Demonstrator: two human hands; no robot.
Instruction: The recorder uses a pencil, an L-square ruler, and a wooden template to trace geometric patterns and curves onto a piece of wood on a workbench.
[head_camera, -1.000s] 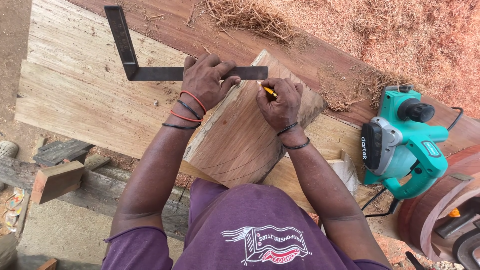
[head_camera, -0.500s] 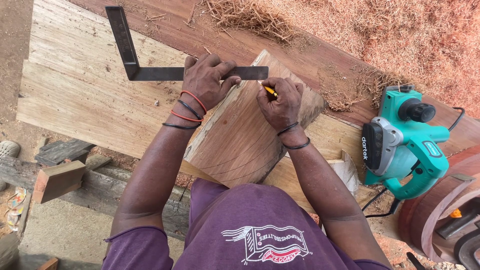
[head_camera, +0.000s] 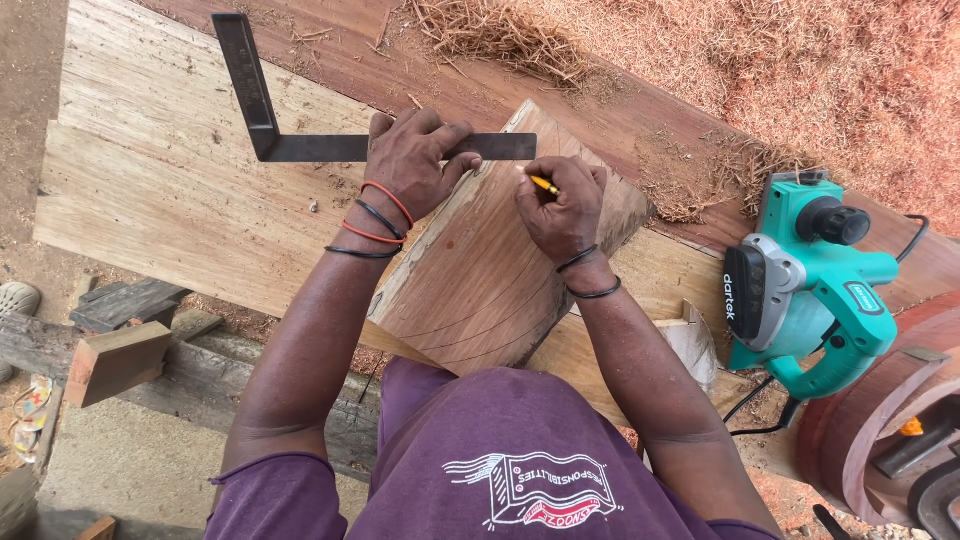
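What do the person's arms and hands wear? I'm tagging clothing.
Both hands are bare. The left wrist carries thin red and black bands; the right wrist has two thin black bands. Short purple sleeves cover the upper arms; the forearms are uncovered.

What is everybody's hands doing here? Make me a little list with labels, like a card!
Left hand: left hand presses a metal square flat on the wood block
Right hand: right hand grips a yellow pencil, tip at the square's edge
Nearby tool: green electric planer, to the right
Underneath: pale planks
Around: wood shavings
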